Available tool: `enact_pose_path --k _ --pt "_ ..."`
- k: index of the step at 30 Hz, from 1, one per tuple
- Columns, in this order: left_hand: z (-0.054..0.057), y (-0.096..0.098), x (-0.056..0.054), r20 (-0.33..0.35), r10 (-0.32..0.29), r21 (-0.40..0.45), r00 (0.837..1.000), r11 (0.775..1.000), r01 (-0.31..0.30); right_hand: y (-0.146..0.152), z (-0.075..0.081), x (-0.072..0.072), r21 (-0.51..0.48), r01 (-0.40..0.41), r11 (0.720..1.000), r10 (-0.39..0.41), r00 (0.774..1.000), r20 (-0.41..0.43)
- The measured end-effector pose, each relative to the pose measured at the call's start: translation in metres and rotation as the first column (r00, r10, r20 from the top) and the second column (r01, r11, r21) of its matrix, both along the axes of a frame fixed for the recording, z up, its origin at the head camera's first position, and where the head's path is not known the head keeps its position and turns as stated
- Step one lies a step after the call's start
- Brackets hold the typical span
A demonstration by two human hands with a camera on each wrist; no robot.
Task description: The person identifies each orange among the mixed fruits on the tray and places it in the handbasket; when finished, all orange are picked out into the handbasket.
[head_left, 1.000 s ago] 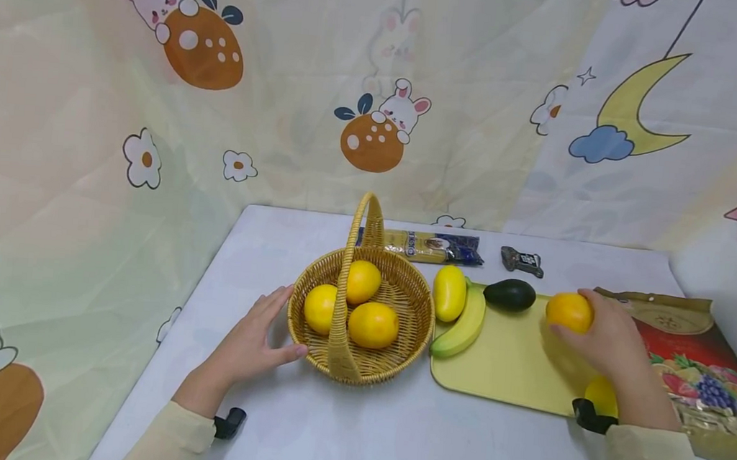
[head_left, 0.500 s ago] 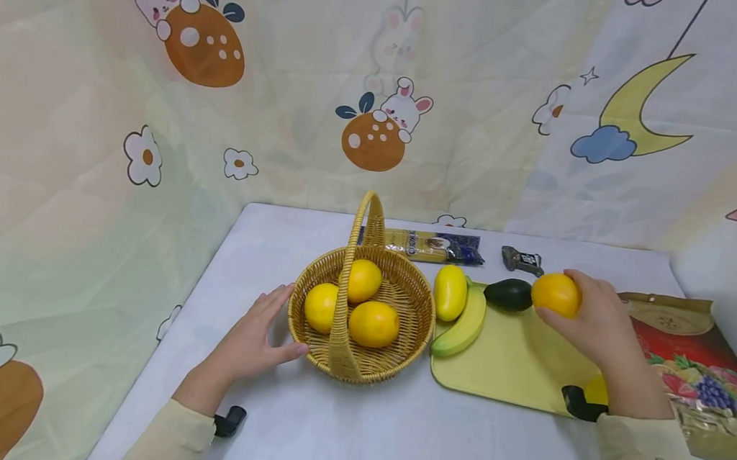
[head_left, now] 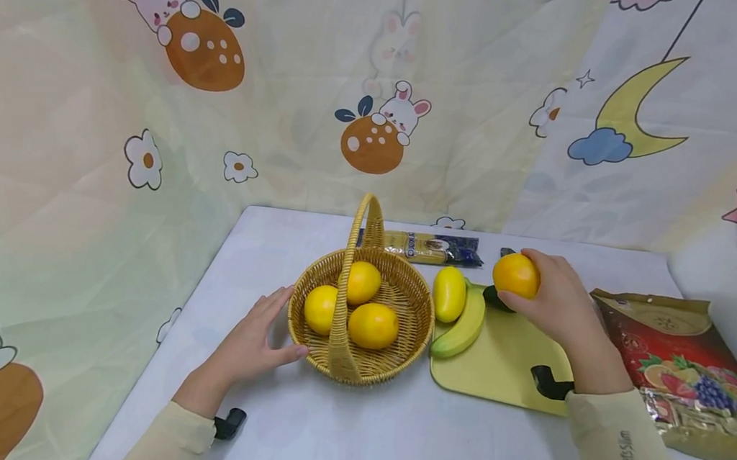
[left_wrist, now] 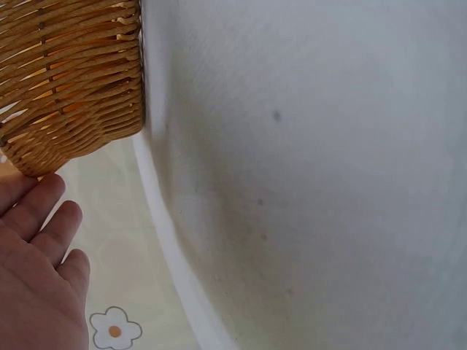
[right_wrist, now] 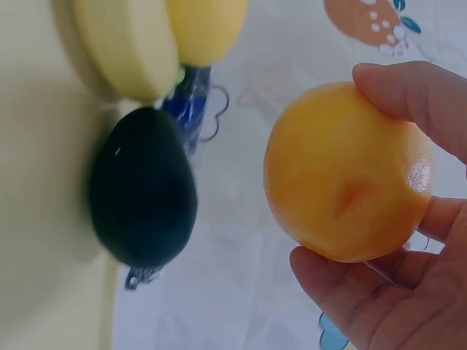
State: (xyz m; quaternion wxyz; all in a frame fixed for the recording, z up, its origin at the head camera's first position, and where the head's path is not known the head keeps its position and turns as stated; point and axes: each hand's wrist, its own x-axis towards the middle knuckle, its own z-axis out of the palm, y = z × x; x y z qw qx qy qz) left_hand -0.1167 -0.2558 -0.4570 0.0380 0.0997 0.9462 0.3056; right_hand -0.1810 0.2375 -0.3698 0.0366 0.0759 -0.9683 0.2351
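Observation:
An orange (head_left: 516,275) is held up by my right hand (head_left: 554,299), thumb on one side and fingers on the other, as the right wrist view (right_wrist: 346,171) confirms. Below it, partly covered in the head view, lies a dark avocado (right_wrist: 142,188). My left hand (head_left: 245,343) rests with spread, fairly straight fingers at the left rim of a wicker basket (head_left: 412,338). In the left wrist view its fingertips (left_wrist: 49,186) touch the basket's woven side (left_wrist: 80,80). Inside the basket are three round yellow-orange fruits (head_left: 374,326), below its tall arched handle (head_left: 341,307).
A yellow-green board (head_left: 493,373) lies right of the basket, with a banana (head_left: 464,331) and an oval yellow fruit (head_left: 449,294) at its left end. A spaghetti packet (head_left: 432,248) lies behind. A red-and-gold fruit-printed bag (head_left: 689,371) lies at far right.
My right hand has carried the orange leftward and up from over the board's right part to above the avocado. My left hand and the basket have stayed put.

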Motion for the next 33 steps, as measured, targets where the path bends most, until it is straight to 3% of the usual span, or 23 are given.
enact_pose_path --k 15,33 --pt "-0.003 0.000 0.001 0.002 0.001 0.023 1.000 1.000 -0.001 -0.043 0.010 -0.008 -0.016 -0.076 0.997 0.076 0.997 0.025" --pt "-0.003 0.000 -0.001 -0.005 0.002 0.016 1.000 1.000 -0.002 -0.090 0.023 -0.016 0.034 -0.161 0.986 0.161 0.987 0.009"
